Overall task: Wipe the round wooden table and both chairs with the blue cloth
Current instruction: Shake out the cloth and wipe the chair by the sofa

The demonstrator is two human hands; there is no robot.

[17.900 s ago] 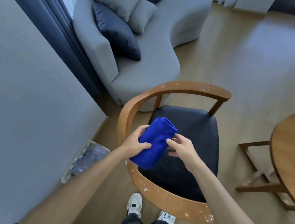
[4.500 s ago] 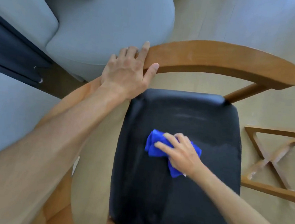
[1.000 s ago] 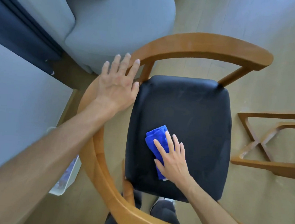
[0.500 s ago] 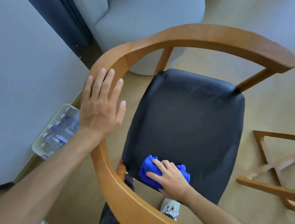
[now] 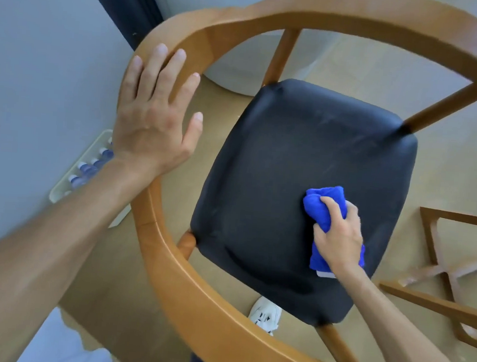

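I look down on a wooden armchair whose curved rail [image 5: 208, 301] rings a black padded seat [image 5: 284, 167]. My right hand [image 5: 340, 234] presses the bunched blue cloth [image 5: 319, 207] onto the right side of the seat, fingers curled over it. My left hand [image 5: 154, 117] lies flat on the rail's left curve, fingers spread, holding nothing. The round table's top is out of view; only its wooden cross base [image 5: 446, 277] shows at the right.
A grey wall [image 5: 41, 65] stands close on the left, with a tray of bottles [image 5: 90, 166] on the floor against it. A grey sofa end [image 5: 234, 74] sits beyond the chair. My white shoe [image 5: 265, 315] shows under the seat.
My right hand has slid the cloth from the seat's near edge to its right side. My left hand stays flat on the rail. The camera has come closer.
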